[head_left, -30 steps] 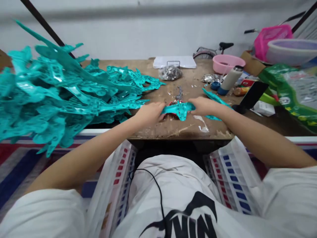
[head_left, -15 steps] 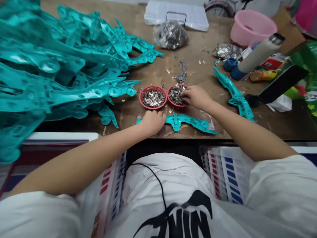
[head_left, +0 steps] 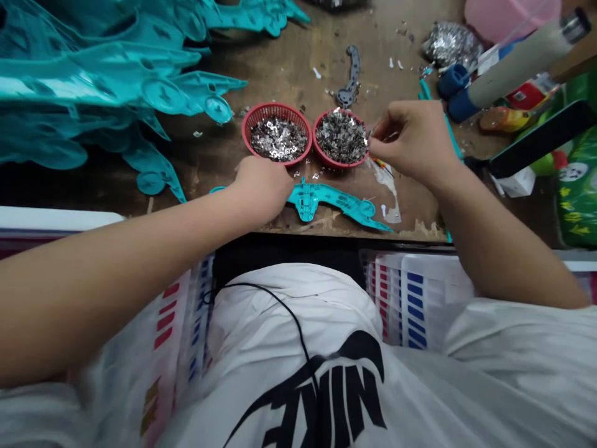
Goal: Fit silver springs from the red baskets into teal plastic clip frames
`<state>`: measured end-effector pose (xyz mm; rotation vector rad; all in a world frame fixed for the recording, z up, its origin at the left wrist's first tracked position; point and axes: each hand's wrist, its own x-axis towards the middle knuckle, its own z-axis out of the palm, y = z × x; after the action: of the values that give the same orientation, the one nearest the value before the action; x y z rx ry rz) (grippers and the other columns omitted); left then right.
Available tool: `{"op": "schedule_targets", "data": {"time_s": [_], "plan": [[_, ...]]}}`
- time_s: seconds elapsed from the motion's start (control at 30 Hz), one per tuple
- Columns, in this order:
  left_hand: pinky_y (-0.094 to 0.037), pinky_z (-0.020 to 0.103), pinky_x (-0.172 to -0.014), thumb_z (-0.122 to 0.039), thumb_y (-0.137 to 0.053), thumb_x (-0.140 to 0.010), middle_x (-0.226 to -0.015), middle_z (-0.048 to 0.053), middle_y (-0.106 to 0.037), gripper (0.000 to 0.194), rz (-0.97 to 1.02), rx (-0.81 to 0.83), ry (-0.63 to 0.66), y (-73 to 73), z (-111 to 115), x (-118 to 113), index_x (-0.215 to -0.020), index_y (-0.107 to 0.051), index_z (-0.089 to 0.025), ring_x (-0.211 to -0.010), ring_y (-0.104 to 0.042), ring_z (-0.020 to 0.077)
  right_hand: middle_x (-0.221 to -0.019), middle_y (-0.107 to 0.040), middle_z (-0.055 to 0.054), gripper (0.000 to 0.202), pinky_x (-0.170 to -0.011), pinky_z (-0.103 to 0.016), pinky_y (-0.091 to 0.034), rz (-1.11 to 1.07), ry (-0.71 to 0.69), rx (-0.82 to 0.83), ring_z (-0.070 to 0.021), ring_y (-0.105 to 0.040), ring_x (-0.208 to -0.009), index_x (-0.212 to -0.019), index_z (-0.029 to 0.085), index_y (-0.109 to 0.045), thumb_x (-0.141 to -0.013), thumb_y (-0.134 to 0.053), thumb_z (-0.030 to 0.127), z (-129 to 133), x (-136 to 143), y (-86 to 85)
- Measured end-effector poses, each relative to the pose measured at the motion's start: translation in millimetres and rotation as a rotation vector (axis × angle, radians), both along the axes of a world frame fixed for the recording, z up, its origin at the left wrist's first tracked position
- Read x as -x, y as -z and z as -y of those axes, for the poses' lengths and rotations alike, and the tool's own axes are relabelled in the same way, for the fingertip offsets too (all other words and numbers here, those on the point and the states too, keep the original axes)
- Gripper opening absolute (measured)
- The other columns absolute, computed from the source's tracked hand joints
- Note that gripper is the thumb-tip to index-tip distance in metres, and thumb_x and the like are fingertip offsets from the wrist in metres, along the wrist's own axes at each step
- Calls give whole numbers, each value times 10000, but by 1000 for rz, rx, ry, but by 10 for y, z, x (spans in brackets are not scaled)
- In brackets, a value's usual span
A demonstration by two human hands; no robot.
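A flat teal plastic part (head_left: 333, 202) lies near the front edge of the worn wooden table (head_left: 280, 68). My left hand (head_left: 261, 186) presses down on its left end. Just behind the part stand two small red baskets of tiny metal pieces, the left basket (head_left: 277, 132) and the right basket (head_left: 340, 138). My right hand (head_left: 410, 142) hovers at the right basket's rim, with thumb and fingertips pinched together on something too small to make out.
A big heap of the same teal parts (head_left: 93, 81) fills the left of the table. A grey metal strip (head_left: 351, 78) lies behind the baskets. A white bottle with a blue cap (head_left: 504, 65), a black phone (head_left: 541, 140), a foil bag (head_left: 450, 43) and packets crowd the right side.
The view has tilted down. My hands set the teal part flat on the table. My right hand dipped into the right basket and has lifted off to the right, pinched.
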<state>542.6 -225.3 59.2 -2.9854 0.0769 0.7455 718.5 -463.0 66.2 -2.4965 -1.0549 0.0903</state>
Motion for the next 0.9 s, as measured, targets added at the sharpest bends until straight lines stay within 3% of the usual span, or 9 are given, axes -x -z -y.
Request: {"op": "schedule_targets", "data": {"time_s": [0.1,0.23,0.33,0.43,0.53,0.63,0.73,0.83,0.9], "plan": [[-661,492,-991,-118,-638,-1054,-1178,221,-870,331,107,70,208,-50,69,10,-1207,-929,-159,-1205,-835,404,-827,-809,-73,158,-852,-471,-614,-84,-113,79,-340,-792,-893,-822,276,-765,-870,-916,272,59,231,0],[-620,454,-1156,-265,-635,-1121,-1538,164,-805,410,248,285,452,163,191,-20,-1473,-843,-237,-1479,-716,343,-891,-817,-101,141,-854,-501,-581,-59,-30,78,-372,-785,-920,-834,282,-746,-886,-875,261,44,169,305],[-600,437,-1178,-330,-616,-1151,-1591,137,-780,426,200,309,447,297,207,-21,-1527,-804,-261,-1530,-674,333,-1059,-833,-126,47,-874,-544,-578,22,33,21,-411,-766,-1073,-955,330,-782,-997,-802,329,8,-29,449],[-593,454,-1151,-330,-628,-1138,-1505,167,-809,382,149,228,392,339,142,-22,-1440,-842,-235,-1458,-711,369,-1083,-803,-121,92,-850,-546,-560,93,36,-5,-413,-684,-1219,-1039,388,-801,-1078,-741,446,-1,-123,415],[-585,479,-1155,-338,-658,-1106,-1426,173,-829,379,152,168,358,412,39,-67,-1401,-870,-230,-1405,-736,391,-1117,-799,-116,124,-823,-539,-548,136,71,-77,-364,-661,-1111,-940,389,-771,-1056,-755,428,11,-94,314],[-573,484,-1193,-387,-693,-1083,-1337,133,-848,387,167,180,335,469,-27,-129,-1399,-889,-280,-1401,-740,385,-1133,-859,-91,134,-876,-550,-585,126,14,-95,-341,-702,-1046,-889,382,-753,-1017,-792,365,23,-39,247],[-583,496,-1188,-387,-684,-1092,-1287,103,-856,368,110,153,323,326,-14,-156,-1381,-902,-320,-1367,-753,374,-1138,-906,-72,108,-880,-534,-616,41,-21,-108,-345,-779,-1067,-894,351,-769,-982,-828,333,28,-18,241],[-627,573,-1072,-326,-525,-1161,-1384,161,-841,445,73,78,291,40,4,-176,-1404,-887,-235,-1318,-770,417,-1057,-884,-49,126,-851,-579,-624,6,-47,-84,-412,-814,-1167,-1006,432,-806,-998,-796,307,31,-55,284],[-632,623,-1047,-318,-403,-1191,-1484,203,-808,541,178,102,231,-85,-46,-217,-1434,-869,-189,-1380,-736,446,-1061,-872,-62,116,-878,-566,-627,5,-40,-77,-393,-824,-1218,-979,404,-745,-1006,-765,294,36,-99,319]]}}
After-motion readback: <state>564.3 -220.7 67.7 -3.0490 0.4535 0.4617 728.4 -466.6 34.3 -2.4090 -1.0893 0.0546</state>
